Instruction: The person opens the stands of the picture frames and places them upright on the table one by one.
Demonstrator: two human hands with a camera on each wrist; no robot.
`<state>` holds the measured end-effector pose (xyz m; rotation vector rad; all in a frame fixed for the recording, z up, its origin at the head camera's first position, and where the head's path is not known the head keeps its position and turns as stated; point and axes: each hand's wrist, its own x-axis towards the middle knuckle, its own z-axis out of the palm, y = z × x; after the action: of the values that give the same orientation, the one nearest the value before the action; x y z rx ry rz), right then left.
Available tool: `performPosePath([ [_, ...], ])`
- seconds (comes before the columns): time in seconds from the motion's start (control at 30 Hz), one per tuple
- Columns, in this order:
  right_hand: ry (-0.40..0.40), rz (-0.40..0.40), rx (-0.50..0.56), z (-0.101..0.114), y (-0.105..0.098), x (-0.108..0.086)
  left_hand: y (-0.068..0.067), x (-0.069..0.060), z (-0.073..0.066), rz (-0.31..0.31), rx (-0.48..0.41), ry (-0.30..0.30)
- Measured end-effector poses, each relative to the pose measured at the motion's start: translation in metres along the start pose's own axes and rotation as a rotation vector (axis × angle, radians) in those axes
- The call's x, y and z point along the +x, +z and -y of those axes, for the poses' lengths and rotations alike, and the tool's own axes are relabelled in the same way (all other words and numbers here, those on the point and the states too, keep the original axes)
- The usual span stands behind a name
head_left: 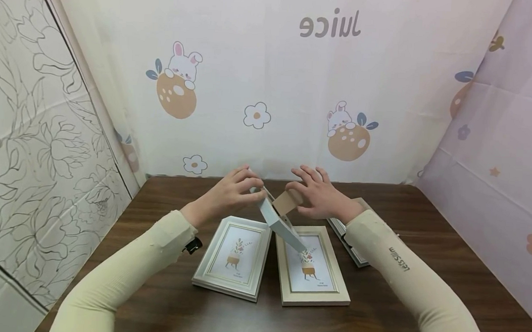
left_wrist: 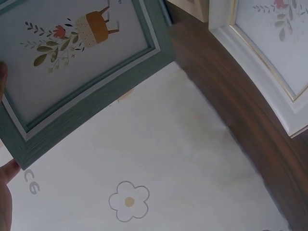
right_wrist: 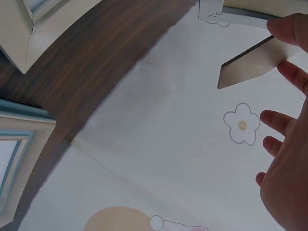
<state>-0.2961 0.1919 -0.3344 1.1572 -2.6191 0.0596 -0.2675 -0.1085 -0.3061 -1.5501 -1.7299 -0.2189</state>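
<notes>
A picture frame with a blue-green front point(left_wrist: 96, 108) is held up tilted above the table, its pale edge point(head_left: 277, 225) showing in the head view. My left hand point(head_left: 230, 193) grips it by its upper end, thumb and fingers on either side. Between the thumb and forefinger of my right hand point(head_left: 323, 197) is the brown stand flap point(right_wrist: 255, 62) on the frame's back, which sticks out from it. The other right fingers are spread apart. Below lie a white picture frame point(head_left: 239, 256) and a cream picture frame point(head_left: 315, 267), both face up with plant prints.
Another picture frame point(head_left: 348, 245) lies partly hidden under my right forearm. All of them are on a dark wooden table point(head_left: 164, 260). A patterned cloth point(head_left: 261, 67) hangs behind the table's far edge, with more cloth at both sides.
</notes>
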Motion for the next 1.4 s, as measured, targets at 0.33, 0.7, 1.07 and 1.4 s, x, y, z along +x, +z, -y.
performPosePath([
  [0.33,0.009,-0.022,-0.056,-0.003,-0.011,-0.007,-0.001,0.009,-0.001,-0.037,0.045,-0.023],
  [0.7,0.135,-0.070,-0.080,-0.017,-0.028,-0.026,-0.001,0.017,0.003,-0.084,0.109,-0.075],
  [1.07,0.194,-0.125,-0.063,-0.019,-0.035,-0.036,0.000,0.022,0.009,-0.048,0.219,-0.140],
  [1.4,0.186,-0.188,-0.049,-0.014,-0.040,-0.042,0.006,0.021,0.015,0.125,0.287,-0.264],
])
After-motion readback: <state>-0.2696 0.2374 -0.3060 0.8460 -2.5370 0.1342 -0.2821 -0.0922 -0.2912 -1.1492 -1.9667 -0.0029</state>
